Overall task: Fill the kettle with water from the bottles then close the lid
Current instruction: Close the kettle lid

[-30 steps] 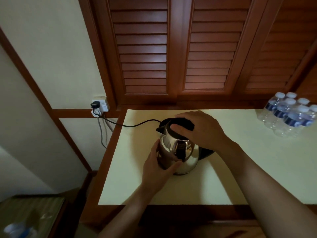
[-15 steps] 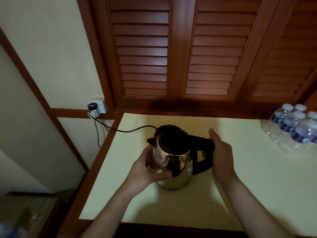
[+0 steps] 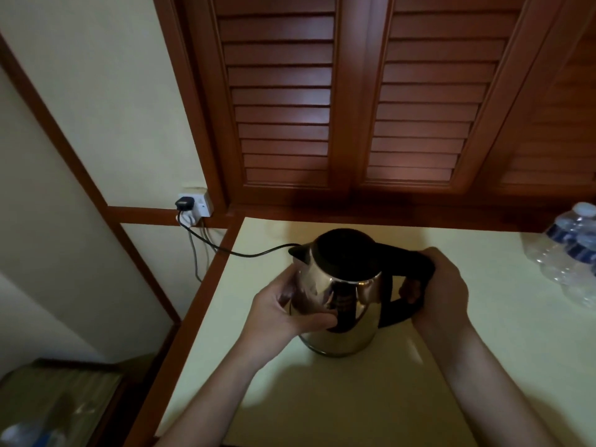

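Observation:
A shiny steel kettle (image 3: 348, 304) with a black lid and black handle stands on the cream table (image 3: 371, 398), spout pointing left. The black lid (image 3: 346, 250) lies flat on top. My left hand (image 3: 283, 308) cups the kettle's left side, thumb across the front. My right hand (image 3: 442, 291) wraps around the black handle (image 3: 409, 272) at the right. A pack of clear water bottles (image 3: 571, 253) with white caps and blue labels sits at the table's right edge, partly cut off.
A black power cord (image 3: 245, 253) runs from behind the kettle to a wall socket (image 3: 196, 204) at the left. Dark wooden louvred shutters (image 3: 354, 98) rise behind the table. A low piece of furniture (image 3: 54, 401) sits at the lower left.
My right hand left the lid top and closed around the handle. My left hand stayed on the kettle's side. The view shifted, pushing the bottles toward the right edge.

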